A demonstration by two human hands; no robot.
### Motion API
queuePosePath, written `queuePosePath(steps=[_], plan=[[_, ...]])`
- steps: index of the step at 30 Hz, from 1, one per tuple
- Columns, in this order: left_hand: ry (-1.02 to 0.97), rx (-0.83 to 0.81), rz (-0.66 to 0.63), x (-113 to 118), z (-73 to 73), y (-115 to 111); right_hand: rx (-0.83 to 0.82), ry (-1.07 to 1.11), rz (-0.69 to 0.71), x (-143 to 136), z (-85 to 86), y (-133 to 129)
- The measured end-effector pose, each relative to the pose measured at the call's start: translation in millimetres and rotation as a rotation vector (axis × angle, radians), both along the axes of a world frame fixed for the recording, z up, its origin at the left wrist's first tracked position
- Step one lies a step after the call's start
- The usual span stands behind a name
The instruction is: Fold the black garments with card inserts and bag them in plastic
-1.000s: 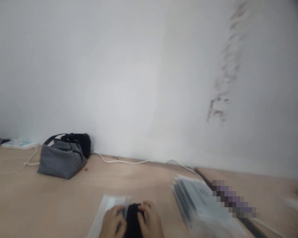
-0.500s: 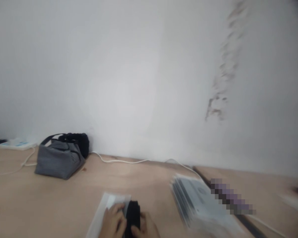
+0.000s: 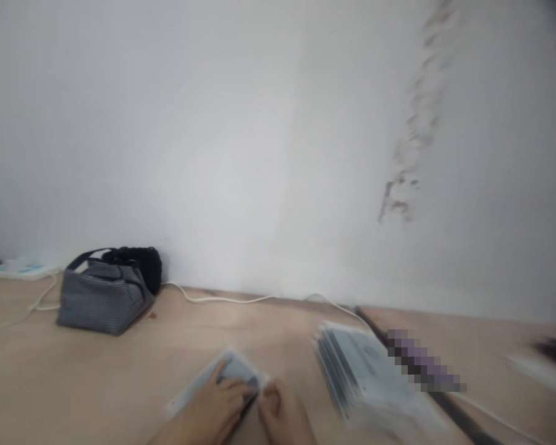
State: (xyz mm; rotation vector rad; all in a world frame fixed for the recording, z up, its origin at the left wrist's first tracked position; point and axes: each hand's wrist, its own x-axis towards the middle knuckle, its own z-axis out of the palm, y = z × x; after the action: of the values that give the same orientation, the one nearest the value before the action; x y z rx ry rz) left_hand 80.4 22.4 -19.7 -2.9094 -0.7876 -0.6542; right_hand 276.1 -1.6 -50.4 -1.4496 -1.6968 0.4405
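- Steadying the clear packet point(image 3: 238, 369): best done, in judgement, with a flat, light left palm, so the film lies smooth and does not skid on the table point(image 3: 120, 377).
- Edge work: fingertips best set close to the corner, drawing the film level; a hard tug would probably crease it or twist the packet askew.
- Dark contents, partly seen beneath the hand: best pressed evenly, lest they bunch to one side.
- Hands, two. Left hand point(image 3: 208, 408): fingers spread, laid over the packet. Right hand point(image 3: 285, 417): fingers curled narrow at the packet's right corner; blur hides whether they grip it.
- Packet under hand, one: on the table, low centre, slanted.
- Stack of packets point(image 3: 370, 364), one: several pieces, overlapping, exact number unreadable; right of the hands.
- Grey bag point(image 3: 92, 303), one, upright, dark handle.
- Black bundle point(image 3: 152, 266), one, just behind the bag.
- White flat item point(image 3: 23, 269), one, far left.
- Pixelated purplish item point(image 3: 421, 361), one, beside the stack.
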Motion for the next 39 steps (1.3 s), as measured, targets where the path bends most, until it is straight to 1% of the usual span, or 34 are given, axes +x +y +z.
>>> queuePosePath(steps=[2, 3, 5, 7, 10, 12, 15, 17, 19, 22, 25, 28, 29, 31, 33, 34, 36, 39], plan=[[0.105, 0.038, -0.102, -8.7, 0.4, 4.3, 0.164, -0.195, -0.065, 19.4, 1.8, 0.6], [0.149, 0.059, -0.150, -14.0, -0.1, 5.9, 0.266, -0.287, -0.050, 27.3, 0.4, 2.4], [0.180, 0.110, -0.192, -25.1, -2.0, 7.1, 0.431, -0.417, 0.082, 37.5, -6.2, 8.5], [0.174, 0.136, -0.192, -35.4, -4.8, 4.9, 0.519, -0.507, 0.215, 39.7, -14.3, 15.8], [0.142, 0.100, -0.120, -47.0, -11.1, -2.4, 0.512, -0.545, 0.332, 31.9, -19.8, 20.9], [0.132, 0.046, -0.065, -51.5, -16.9, -6.4, 0.467, -0.498, 0.380, 24.4, -17.5, 18.6], [0.104, -0.081, -0.034, -52.5, -27.0, -6.2, 0.382, -0.411, 0.422, 15.5, -13.1, 12.4], [0.053, -0.197, -0.032, -48.5, -33.3, -1.3, 0.299, -0.389, 0.388, 11.5, -15.2, 10.8], [-0.023, -0.304, -0.027, -41.2, -38.1, 6.2, 0.232, -0.398, 0.323, 8.7, -22.1, 12.7], [-0.135, -0.395, -0.010, -28.9, -41.7, 17.1, 0.239, -0.405, 0.216, 5.7, -34.7, 19.0], [-0.176, -0.388, -0.010, -25.3, -41.7, 20.6, 0.299, -0.380, 0.115, 3.5, -40.1, 22.7], [-0.188, -0.303, 0.006, -35.3, -40.8, 13.4, 0.308, -0.370, 0.067, 4.9, -36.1, 21.0], [-0.209, -0.282, 0.041, -40.6, -40.3, 9.2, 0.298, -0.368, 0.069, 6.7, -33.6, 19.7], [-0.304, -0.299, 0.165, -51.4, -38.3, -0.4, 0.294, -0.383, 0.101, 11.5, -28.5, 17.1], [-0.433, -0.400, 0.334, -59.9, -34.8, -8.8, 0.349, -0.434, 0.159, 13.8, -25.4, 15.8], [-0.480, -0.460, 0.420, -62.7, -32.6, -11.9, 0.404, -0.469, 0.185, 12.3, -25.1, 15.9], [-0.503, -0.559, 0.542, -65.2, -28.0, -15.5, 0.540, -0.537, 0.215, 0.9, -27.6, 18.1], [-0.472, -0.640, 0.615, -63.7, -22.8, -16.8, 0.732, -0.631, 0.186, -36.3, -38.5, 25.9]])
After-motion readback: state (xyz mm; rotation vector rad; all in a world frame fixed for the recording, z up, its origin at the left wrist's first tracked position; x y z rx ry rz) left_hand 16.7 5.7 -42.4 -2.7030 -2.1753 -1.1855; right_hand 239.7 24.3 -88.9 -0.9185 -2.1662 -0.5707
